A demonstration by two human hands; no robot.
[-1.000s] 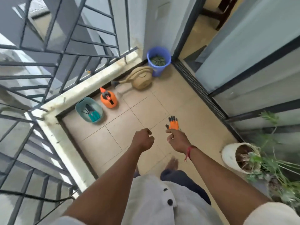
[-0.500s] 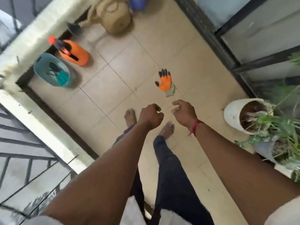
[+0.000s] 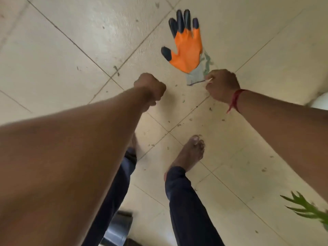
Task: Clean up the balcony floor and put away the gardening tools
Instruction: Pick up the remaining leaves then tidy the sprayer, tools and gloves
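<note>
An orange gardening glove [image 3: 188,48] with black fingertips and a grey cuff lies flat on the beige tiled floor [image 3: 71,50], fingers pointing away from me. A second greenish-grey piece of fabric [image 3: 206,63] peeks out from under its right edge. My right hand [image 3: 221,85], with a red thread at the wrist, is down at the cuff's right corner, its fingertips pinched on the cuff's edge. My left hand [image 3: 150,89] is a closed fist with nothing in it, hovering just left of the cuff and apart from the glove.
Small bits of soil and leaf litter [image 3: 179,125] are scattered over the tiles around my bare feet [image 3: 190,151]. A white pot's rim [image 3: 319,102] shows at the right edge, green leaves [image 3: 308,210] at the lower right, and a dark object [image 3: 119,226] at the bottom.
I have bent down and the view has dropped close to the floor. My right hand has reached the glove's cuff. The watering can, sprayer and tool bowl have left the view.
</note>
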